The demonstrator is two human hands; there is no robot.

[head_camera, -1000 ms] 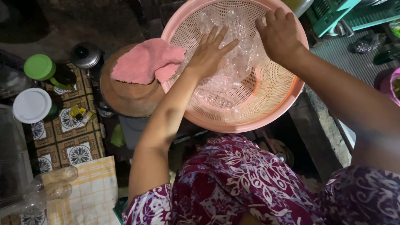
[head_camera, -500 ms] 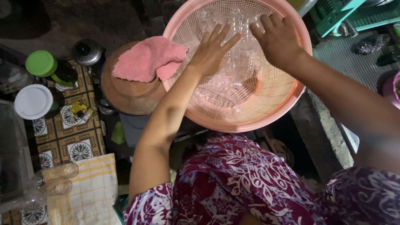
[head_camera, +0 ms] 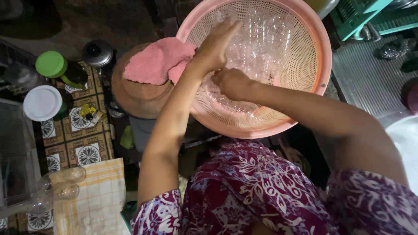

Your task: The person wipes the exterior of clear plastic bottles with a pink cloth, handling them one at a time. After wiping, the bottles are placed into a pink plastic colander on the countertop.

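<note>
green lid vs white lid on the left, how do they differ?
The green lid is bright green and sits on a dark jug, near the steel pot lid. The white lid is plain white, looks wider, and lies nearer the wearer on the patterned tablecloth. Both are round, flat and away from both hands.

Right hand (head_camera: 233,82) dropped from basket (head_camera: 311,65) far rim, now curled beside left hand (head_camera: 215,48).

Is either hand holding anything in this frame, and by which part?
Cannot be told for certain. Both the left hand and right hand are down among clear plastic cups in the pink colander basket; the right looks curled, but its grip is hidden.
</note>
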